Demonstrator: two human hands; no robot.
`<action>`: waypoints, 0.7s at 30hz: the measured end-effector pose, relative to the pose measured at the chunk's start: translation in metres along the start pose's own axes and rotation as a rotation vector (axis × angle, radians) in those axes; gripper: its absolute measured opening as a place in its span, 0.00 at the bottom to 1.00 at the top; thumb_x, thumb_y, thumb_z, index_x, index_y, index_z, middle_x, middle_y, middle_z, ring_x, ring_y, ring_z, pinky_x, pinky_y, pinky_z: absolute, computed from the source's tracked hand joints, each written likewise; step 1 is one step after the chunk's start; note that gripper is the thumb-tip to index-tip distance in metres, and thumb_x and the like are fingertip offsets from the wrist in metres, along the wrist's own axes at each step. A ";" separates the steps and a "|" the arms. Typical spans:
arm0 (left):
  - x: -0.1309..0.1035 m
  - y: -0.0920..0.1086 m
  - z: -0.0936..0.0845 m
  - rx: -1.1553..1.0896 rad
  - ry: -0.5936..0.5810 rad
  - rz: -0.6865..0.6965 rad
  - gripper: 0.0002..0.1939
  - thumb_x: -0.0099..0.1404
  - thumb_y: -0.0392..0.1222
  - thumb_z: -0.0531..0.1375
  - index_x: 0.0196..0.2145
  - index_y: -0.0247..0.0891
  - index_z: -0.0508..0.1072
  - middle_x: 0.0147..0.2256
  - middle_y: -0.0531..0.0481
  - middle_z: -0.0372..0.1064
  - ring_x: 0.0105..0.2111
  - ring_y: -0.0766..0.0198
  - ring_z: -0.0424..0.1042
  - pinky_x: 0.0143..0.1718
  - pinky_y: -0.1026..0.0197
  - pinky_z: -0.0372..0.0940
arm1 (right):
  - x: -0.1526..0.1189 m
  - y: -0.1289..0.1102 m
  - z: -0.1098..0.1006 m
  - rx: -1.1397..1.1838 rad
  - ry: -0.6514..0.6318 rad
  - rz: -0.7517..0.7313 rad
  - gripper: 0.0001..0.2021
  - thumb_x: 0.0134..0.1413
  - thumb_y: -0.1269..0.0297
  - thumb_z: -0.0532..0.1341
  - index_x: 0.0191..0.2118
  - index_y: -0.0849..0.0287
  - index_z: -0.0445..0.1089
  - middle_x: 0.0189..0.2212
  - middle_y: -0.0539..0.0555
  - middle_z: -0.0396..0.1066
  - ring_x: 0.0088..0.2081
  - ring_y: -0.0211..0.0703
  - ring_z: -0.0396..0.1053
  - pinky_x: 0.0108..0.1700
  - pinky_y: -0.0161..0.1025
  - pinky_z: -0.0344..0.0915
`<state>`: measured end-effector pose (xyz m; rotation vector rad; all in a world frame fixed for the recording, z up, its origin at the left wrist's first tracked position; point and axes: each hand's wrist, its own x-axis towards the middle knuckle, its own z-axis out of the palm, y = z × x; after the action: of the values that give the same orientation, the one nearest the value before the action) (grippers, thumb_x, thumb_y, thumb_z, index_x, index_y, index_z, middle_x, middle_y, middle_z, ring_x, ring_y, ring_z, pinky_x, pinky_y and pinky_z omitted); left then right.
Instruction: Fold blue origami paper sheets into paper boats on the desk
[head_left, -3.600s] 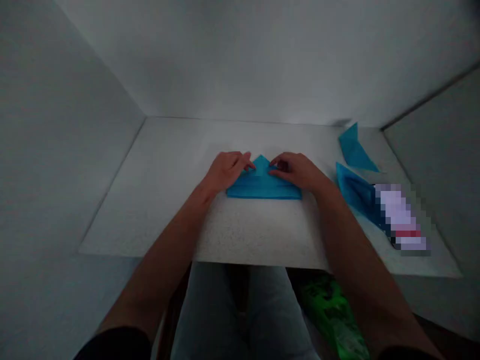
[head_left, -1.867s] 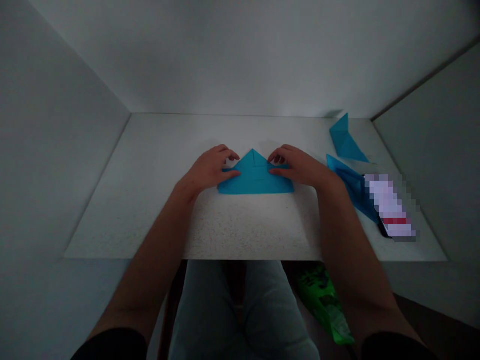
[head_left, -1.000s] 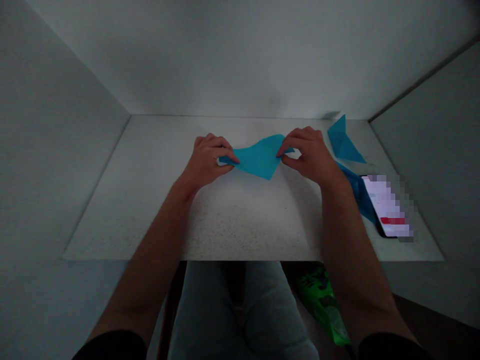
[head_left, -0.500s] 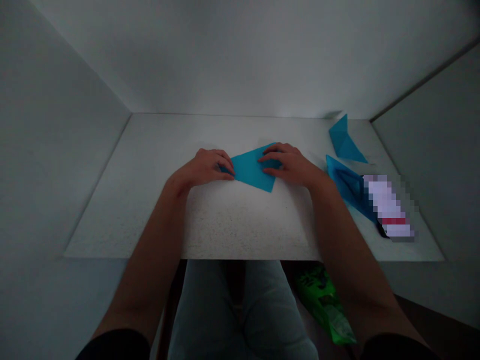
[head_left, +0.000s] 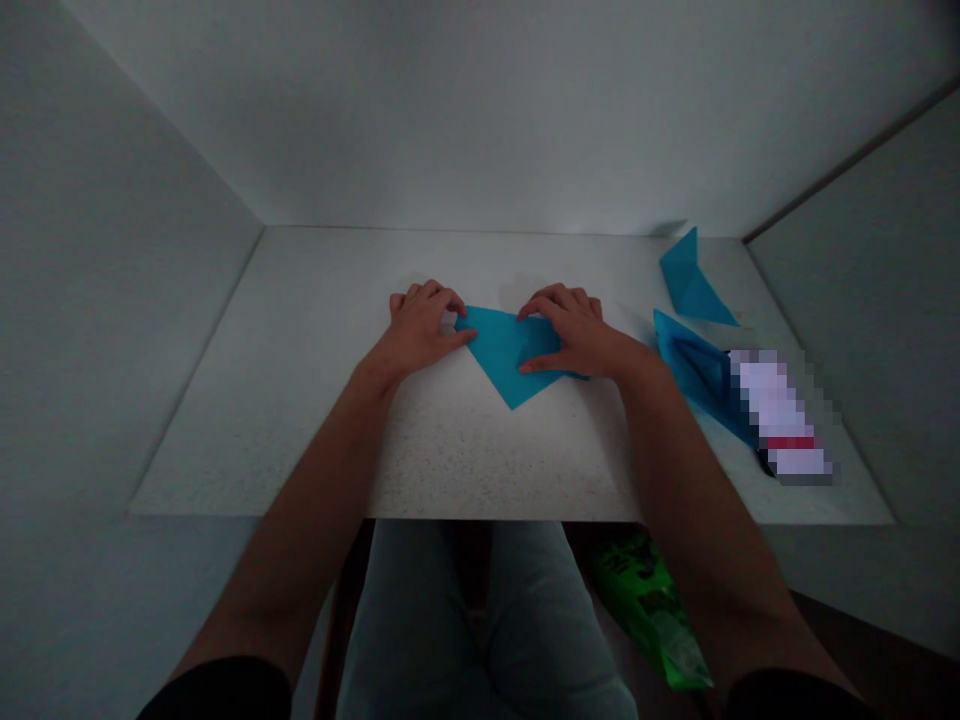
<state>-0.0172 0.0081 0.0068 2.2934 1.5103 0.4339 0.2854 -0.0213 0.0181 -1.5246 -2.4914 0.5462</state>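
Observation:
A folded sheet of blue paper (head_left: 501, 350) lies on the white tabletop in front of me, one corner pointing towards the near edge. My left hand (head_left: 424, 325) has its thumb and forefinger closed at the paper's left corner. Over the right part of the sheet is my right hand (head_left: 574, 330), curved, its thumb and fingertips gripping the paper from above. Part of the right end is hidden beneath that hand.
To the right lie a folded blue paper piece (head_left: 688, 280) and a larger blue paper shape (head_left: 694, 370). A phone (head_left: 780, 410), blurred out, overlaps the larger one. Walls enclose the white table (head_left: 247, 420). Below it, a green bag (head_left: 652, 605) sits beside my legs.
The blue paper has turned, so its near corner now points more directly towards me. My left hand has shifted slightly right and raised its knuckles; the right thumb has moved lower.

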 end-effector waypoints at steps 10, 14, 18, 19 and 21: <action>0.004 0.015 0.010 0.012 0.064 -0.064 0.13 0.73 0.55 0.65 0.39 0.44 0.78 0.40 0.46 0.79 0.47 0.47 0.75 0.60 0.38 0.55 | 0.009 0.001 0.009 0.064 -0.086 -0.172 0.33 0.61 0.40 0.74 0.69 0.38 0.76 0.62 0.60 0.69 0.59 0.64 0.68 0.65 0.61 0.64; 0.003 0.019 0.010 0.016 0.035 -0.045 0.12 0.74 0.54 0.65 0.40 0.43 0.79 0.38 0.47 0.79 0.43 0.50 0.76 0.59 0.41 0.55 | 0.015 -0.007 0.021 0.085 -0.070 -0.218 0.34 0.63 0.39 0.73 0.71 0.42 0.75 0.59 0.62 0.69 0.56 0.63 0.69 0.62 0.59 0.66; 0.005 0.016 0.009 0.020 0.052 -0.078 0.14 0.74 0.55 0.66 0.38 0.44 0.79 0.37 0.48 0.79 0.43 0.49 0.76 0.59 0.41 0.54 | 0.012 -0.016 0.017 0.186 -0.091 -0.280 0.32 0.63 0.44 0.73 0.69 0.47 0.77 0.57 0.61 0.71 0.56 0.61 0.71 0.62 0.56 0.67; 0.006 0.013 0.009 0.019 0.061 -0.087 0.14 0.74 0.56 0.66 0.38 0.44 0.79 0.37 0.47 0.79 0.43 0.48 0.76 0.59 0.40 0.54 | 0.010 -0.016 0.012 0.228 -0.117 -0.288 0.31 0.62 0.45 0.74 0.67 0.47 0.78 0.57 0.61 0.72 0.56 0.60 0.71 0.62 0.55 0.68; 0.007 0.007 0.007 0.020 0.095 -0.102 0.15 0.73 0.57 0.66 0.37 0.44 0.79 0.37 0.47 0.79 0.45 0.47 0.75 0.59 0.39 0.53 | 0.004 -0.016 0.001 0.299 -0.191 -0.275 0.28 0.59 0.47 0.76 0.62 0.48 0.81 0.57 0.59 0.73 0.55 0.58 0.72 0.60 0.53 0.70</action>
<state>-0.0060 0.0109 0.0038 2.2276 1.6753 0.5074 0.2706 -0.0248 0.0232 -1.0458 -2.5506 1.0002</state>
